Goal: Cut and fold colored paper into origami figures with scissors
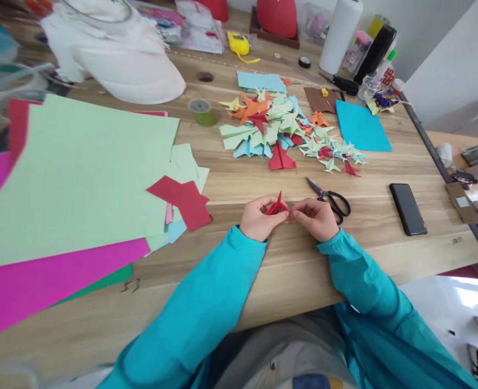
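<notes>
Between both hands is a small folded red paper figure (277, 205) with a thin point standing up. My left hand (260, 219) is closed around its left side, thumb along the near edge. On its right edge, the fingers of my right hand (317, 217) pinch together, so part of the paper is hidden. Black scissors (329, 197) lie just beyond my right hand, their handles partly behind it. Red paper pieces (186, 200) rest to the left. A pile of folded paper figures (271, 124) in green, red, orange and blue lies farther back.
Large green sheets (88, 178) over magenta paper (72, 275) cover the left side. A phone (408, 209) and a blue sheet (363, 125) lie to the right. Behind are a white cap (129, 70), a spool (201, 112), a yellow tape measure (239, 44) and several bottles.
</notes>
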The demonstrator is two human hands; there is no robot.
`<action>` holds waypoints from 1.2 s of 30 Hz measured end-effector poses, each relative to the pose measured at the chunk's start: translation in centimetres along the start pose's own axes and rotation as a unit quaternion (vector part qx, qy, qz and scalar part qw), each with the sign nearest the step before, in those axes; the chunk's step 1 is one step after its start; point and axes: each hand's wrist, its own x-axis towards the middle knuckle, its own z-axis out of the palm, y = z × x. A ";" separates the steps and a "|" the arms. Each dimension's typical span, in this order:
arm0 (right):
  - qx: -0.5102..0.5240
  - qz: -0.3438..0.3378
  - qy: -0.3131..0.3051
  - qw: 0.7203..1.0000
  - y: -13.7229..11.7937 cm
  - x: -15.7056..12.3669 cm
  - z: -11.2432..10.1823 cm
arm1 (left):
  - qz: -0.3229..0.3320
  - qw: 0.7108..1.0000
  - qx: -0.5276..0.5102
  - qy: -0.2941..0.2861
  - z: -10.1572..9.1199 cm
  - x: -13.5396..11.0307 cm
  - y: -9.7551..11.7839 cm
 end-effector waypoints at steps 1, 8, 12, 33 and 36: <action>-0.006 -0.007 0.001 1.000 0.0 0.0 0.0 | -0.005 1.000 -0.009 0.000 0.0 0.0 0.0; -0.145 -0.115 0.015 0.983 -0.6 -0.2 0.0 | 0.005 1.000 -0.020 -0.001 0.1 0.1 -0.2; -0.183 -0.135 0.029 0.973 -0.9 -0.2 0.0 | 0.013 0.999 -0.047 -0.011 0.0 0.1 -0.6; -0.060 -0.045 -0.027 0.997 0.5 -0.1 0.2 | -0.022 0.993 -0.113 -0.021 -0.2 0.3 -1.1; -0.067 -0.037 -0.013 0.997 0.3 -0.1 0.2 | -0.009 0.995 -0.097 -0.021 -0.2 0.3 -1.1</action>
